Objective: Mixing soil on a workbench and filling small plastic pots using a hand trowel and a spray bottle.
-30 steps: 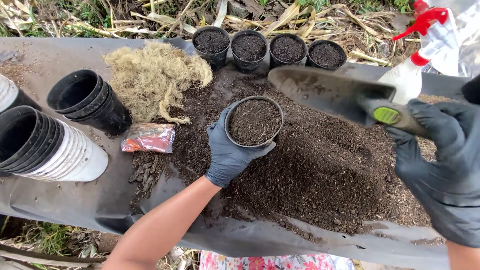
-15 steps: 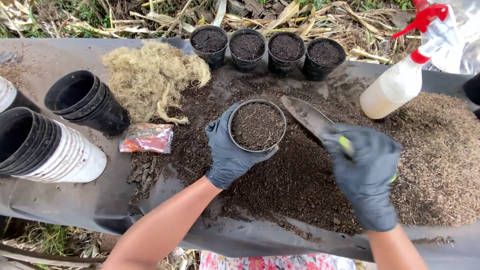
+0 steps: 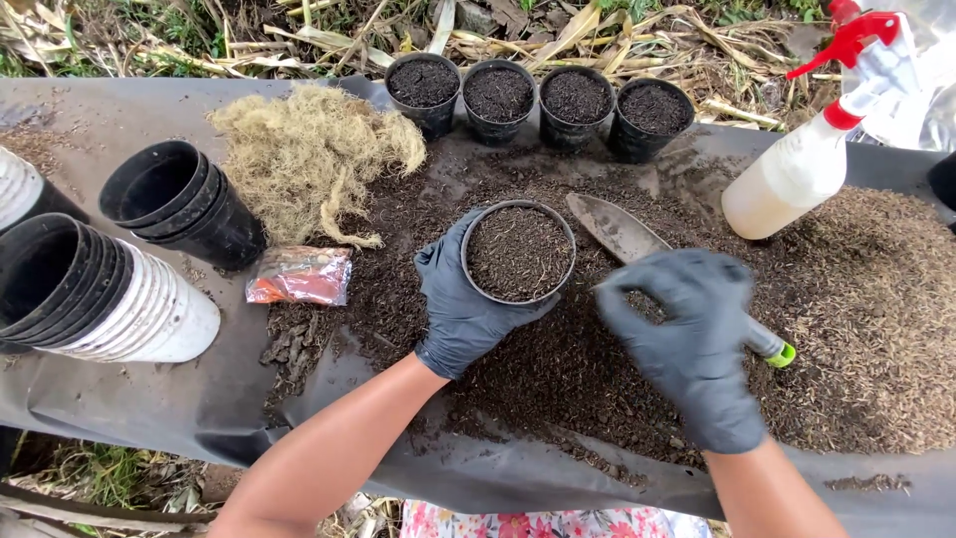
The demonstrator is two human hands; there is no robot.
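Black sheet carries soil, pots, moss, trowel.

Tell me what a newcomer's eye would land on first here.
In the middle, a gloved left hand grips a soil-filled black pot above a heap of dark soil. Beside it, the gloved right hand rests over a trowel. A red-triggered spray bottle stands out at far right.

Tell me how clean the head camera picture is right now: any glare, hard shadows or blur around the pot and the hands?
Head view: soft, even daylight, with no hard shadows on the soil. The filled pot in the left hand is sharp. The right hand, above the trowel, looks slightly smeared at the fingers. The spray bottle at top right is bright but not blown out. The edges bow a little, like a wide lens.
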